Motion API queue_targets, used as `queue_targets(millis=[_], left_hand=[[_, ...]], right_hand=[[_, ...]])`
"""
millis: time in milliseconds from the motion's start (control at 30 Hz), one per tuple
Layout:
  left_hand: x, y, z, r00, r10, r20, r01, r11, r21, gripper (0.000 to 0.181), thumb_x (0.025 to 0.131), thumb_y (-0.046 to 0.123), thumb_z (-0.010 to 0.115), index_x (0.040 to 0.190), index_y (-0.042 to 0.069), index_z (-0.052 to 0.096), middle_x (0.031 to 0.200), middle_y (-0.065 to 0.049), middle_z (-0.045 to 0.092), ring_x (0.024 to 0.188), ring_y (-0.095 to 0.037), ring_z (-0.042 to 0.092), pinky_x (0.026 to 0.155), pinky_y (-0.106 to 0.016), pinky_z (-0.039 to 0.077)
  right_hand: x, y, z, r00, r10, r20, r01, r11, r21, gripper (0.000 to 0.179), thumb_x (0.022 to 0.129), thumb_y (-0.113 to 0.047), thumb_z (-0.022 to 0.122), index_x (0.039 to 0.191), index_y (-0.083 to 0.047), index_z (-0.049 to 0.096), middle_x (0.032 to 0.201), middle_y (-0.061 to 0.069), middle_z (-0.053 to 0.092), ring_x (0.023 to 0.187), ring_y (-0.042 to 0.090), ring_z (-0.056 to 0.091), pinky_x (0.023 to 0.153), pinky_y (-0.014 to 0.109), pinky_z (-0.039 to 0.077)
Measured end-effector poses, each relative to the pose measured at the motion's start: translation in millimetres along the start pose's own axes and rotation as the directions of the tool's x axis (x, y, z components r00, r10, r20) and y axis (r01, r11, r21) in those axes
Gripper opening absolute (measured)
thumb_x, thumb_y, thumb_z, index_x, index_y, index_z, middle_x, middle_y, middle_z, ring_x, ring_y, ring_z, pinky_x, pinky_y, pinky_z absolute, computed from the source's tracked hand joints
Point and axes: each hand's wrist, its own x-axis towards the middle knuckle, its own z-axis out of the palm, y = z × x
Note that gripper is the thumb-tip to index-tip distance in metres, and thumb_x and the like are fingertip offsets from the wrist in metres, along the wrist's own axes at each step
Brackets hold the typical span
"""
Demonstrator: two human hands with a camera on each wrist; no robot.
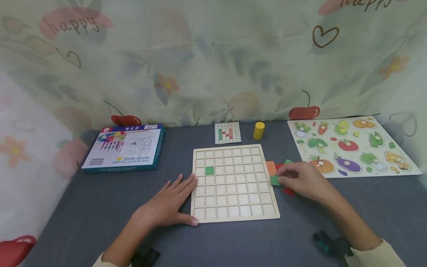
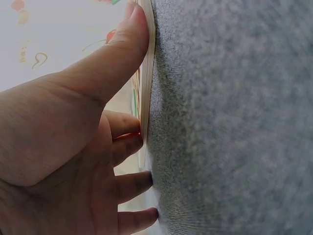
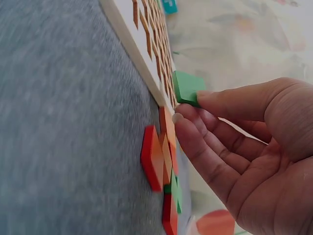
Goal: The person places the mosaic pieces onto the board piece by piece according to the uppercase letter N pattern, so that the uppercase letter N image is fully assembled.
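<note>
A wooden grid board [image 1: 235, 220] lies on the dark cloth, with one green square tile [image 1: 209, 170] set in a cell near its upper left. My left hand [image 1: 166, 207] rests at the board's left edge, fingers spread; the left wrist view shows the thumb [image 2: 129, 44] along that edge. By the board's right edge, my right hand [image 1: 305, 181] pinches a green tile [image 3: 187, 88] between thumb and fingers, held above the cloth. Beneath that hand lie loose tiles: an orange tile [image 1: 271, 168], red tiles [image 3: 152, 159] and more green, partly hidden.
A small pattern card [image 1: 227, 132] and a yellow cylinder [image 1: 258, 131] stand behind the board. At the back left lies a flat box [image 1: 123, 148]. A vegetable picture board [image 1: 355, 146] lies at the right. A printed curtain [image 1: 213, 74] hangs along the back.
</note>
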Motion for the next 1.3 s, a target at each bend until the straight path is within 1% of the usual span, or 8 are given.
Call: queue_targets(millis=[167,400,533,633,767,1000,1200,1300], left_hand=[[-0.4,0.2,1.5,1.000,-0.003,-0.003,0.003,1.000,0.002,0.115,0.076,0.069,0.073,0.162,0.014,0.020,0.167,-0.002,0.014,0.152,-0.034,0.007,0.116,-0.063,0.012],[-1.0,1.0,0.9,1.000,-0.001,-0.003,0.001,1.000,-0.010,0.114,0.076,0.068,0.073,0.162,0.014,0.020,0.167,-0.002,0.014,0.152,-0.034,0.007,0.116,-0.062,0.012],[-1.3,0.9,0.2,1.000,0.001,-0.002,-0.001,1.000,-0.013,0.114,0.076,0.068,0.073,0.162,0.015,0.019,0.167,-0.001,0.014,0.152,-0.033,0.007,0.116,-0.061,0.012],[-1.2,0.6,-0.3,1.000,0.004,0.001,-0.004,1.000,-0.019,0.114,0.076,0.067,0.073,0.162,0.015,0.019,0.167,-0.001,0.014,0.152,-0.033,0.007,0.116,-0.061,0.012],[-1.1,0.8,-1.0,1.000,0.007,0.002,-0.007,1.000,-0.022,0.114,0.077,0.066,0.074,0.162,0.015,0.019,0.167,-0.001,0.014,0.152,-0.033,0.007,0.116,-0.061,0.011],[-0.7,2.3,-2.6,1.000,0.001,0.007,-0.001,1.000,-0.016,0.114,0.077,0.067,0.073,0.162,0.014,0.020,0.167,-0.002,0.015,0.152,-0.033,0.007,0.116,-0.061,0.011],[-0.8,1.4,-1.6,1.000,0.004,0.003,-0.004,1.000,-0.010,0.114,0.077,0.068,0.072,0.162,0.015,0.020,0.167,-0.001,0.015,0.152,-0.033,0.008,0.116,-0.061,0.012],[-0.8,0.7,-1.1,1.000,0.006,0.001,-0.006,1.000,-0.011,0.114,0.076,0.069,0.072,0.162,0.015,0.020,0.167,-0.001,0.015,0.152,-0.033,0.008,0.116,-0.062,0.012]], right_hand=[[9.0,-9,5,0.999,-0.038,-0.005,0.039,0.999,0.022,0.007,0.086,-0.006,0.078,0.092,-0.011,0.077,0.083,-0.005,0.070,0.074,0.013,0.063,0.067,0.028,0.052],[25.1,-18,20,0.996,-0.091,0.010,0.090,0.995,0.045,0.009,0.087,-0.006,0.076,0.093,-0.011,0.078,0.087,-0.004,0.072,0.081,0.014,0.064,0.077,0.035,0.053],[33.6,-27,27,0.993,-0.111,0.040,0.108,0.991,0.075,0.008,0.087,-0.008,0.075,0.094,-0.011,0.078,0.084,-0.006,0.071,0.078,0.013,0.062,0.073,0.034,0.050],[40.4,-35,35,0.992,-0.112,0.057,0.106,0.989,0.104,0.008,0.087,-0.008,0.075,0.093,-0.011,0.078,0.085,-0.005,0.071,0.076,0.013,0.061,0.071,0.034,0.050],[49.8,-43,46,0.992,-0.104,0.076,0.094,0.989,0.118,0.008,0.087,-0.008,0.076,0.092,-0.012,0.079,0.087,-0.006,0.072,0.078,0.014,0.060,0.073,0.035,0.050],[60.3,-56,59,0.990,-0.100,0.102,0.082,0.982,0.169,0.008,0.088,-0.009,0.076,0.094,-0.012,0.080,0.086,-0.007,0.072,0.078,0.015,0.061,0.073,0.035,0.051],[71.5,-68,71,0.988,-0.074,0.134,0.050,0.984,0.172,0.007,0.088,-0.011,0.075,0.093,-0.014,0.079,0.083,-0.008,0.071,0.078,0.014,0.061,0.073,0.032,0.051],[77.1,-75,76,0.987,-0.079,0.139,0.055,0.984,0.168,0.005,0.088,-0.010,0.076,0.091,-0.013,0.079,0.081,-0.009,0.070,0.077,0.013,0.061,0.073,0.032,0.051]])
